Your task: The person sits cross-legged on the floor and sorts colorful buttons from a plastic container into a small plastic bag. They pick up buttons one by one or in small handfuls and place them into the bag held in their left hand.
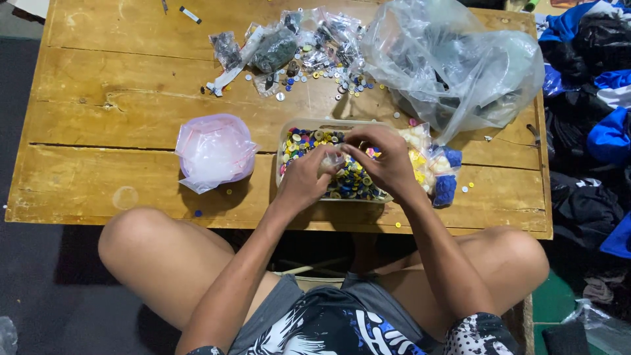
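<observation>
Hovering over a tray (284,141) of mixed buttons (309,139), the left hand (303,179) and right hand (384,161) are pinched together on a small clear bag (330,161). A pink bag (213,152) is seen left of them, a large clear bag (453,62) beyond the right.

A tray of buttons (309,141) sits at the table's (98,177) near middle, under the left hand (307,177) and right hand (384,161), which meet over it. A bag-covered bowl (215,152) stands left of the tray; small bags of buttons (437,167) lie just right. Farther back lie loose buttons (309,75) and packets, with a large plastic bag (453,62) at far right.
</observation>
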